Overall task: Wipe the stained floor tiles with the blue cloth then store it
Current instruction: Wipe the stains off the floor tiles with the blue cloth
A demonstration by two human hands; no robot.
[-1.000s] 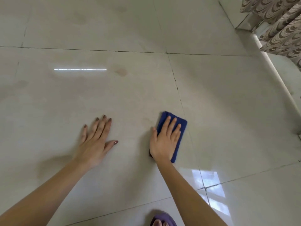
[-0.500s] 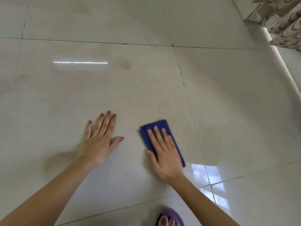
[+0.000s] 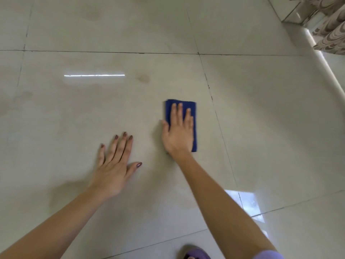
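The right hand (image 3: pixel 178 134) lies flat, fingers straight and together, palm pressing the folded blue cloth (image 3: pixel 194 126) onto the floor tiles (image 3: pixel 261 109); the grip is open, curled around nothing. A grout line (image 3: pixel 218 120) runs just right of the cloth, with bare tile beyond it up to the raised ledge (image 3: pixel 321 58) and patterned curtain (image 3: pixel 334 32). A brownish stain (image 3: pixel 142 78) sits ahead and left of the cloth. The left hand (image 3: pixel 115 165) rests spread flat on the tile nearby, empty.
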